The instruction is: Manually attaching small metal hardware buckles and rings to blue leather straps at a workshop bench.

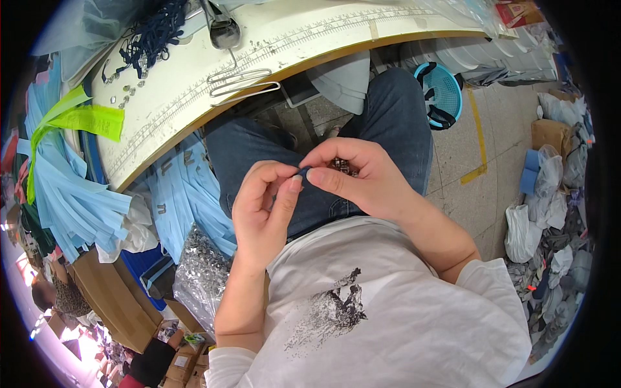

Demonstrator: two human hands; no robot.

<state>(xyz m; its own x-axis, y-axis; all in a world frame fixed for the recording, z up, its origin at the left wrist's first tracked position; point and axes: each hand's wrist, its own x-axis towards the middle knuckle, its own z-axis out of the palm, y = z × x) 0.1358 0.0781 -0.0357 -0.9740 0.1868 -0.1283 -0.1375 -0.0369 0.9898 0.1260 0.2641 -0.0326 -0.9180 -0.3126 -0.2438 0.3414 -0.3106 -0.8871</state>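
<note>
Light-blue strips [71,204] draped at left, beside the white surface [178,90] carrying dark-blue cords [152,35]. Then came a clear bag [204,271] of metal bits. The left hand [260,197] had its grip closed on a small dark-blue piece [304,172] above the jeans [398,116]; the right hand [369,176] pinched it too, metal pieces [341,166] beneath its fingers. Farther right stood a turquoise basket [446,94].

A turquoise basket [447,96] is set on the floor [453,150], which is marked with yellow tape [479,129]. At right, a brown carton [552,134] and a white bag [521,234] are seen; at lower left, a cardboard box [115,297].
</note>
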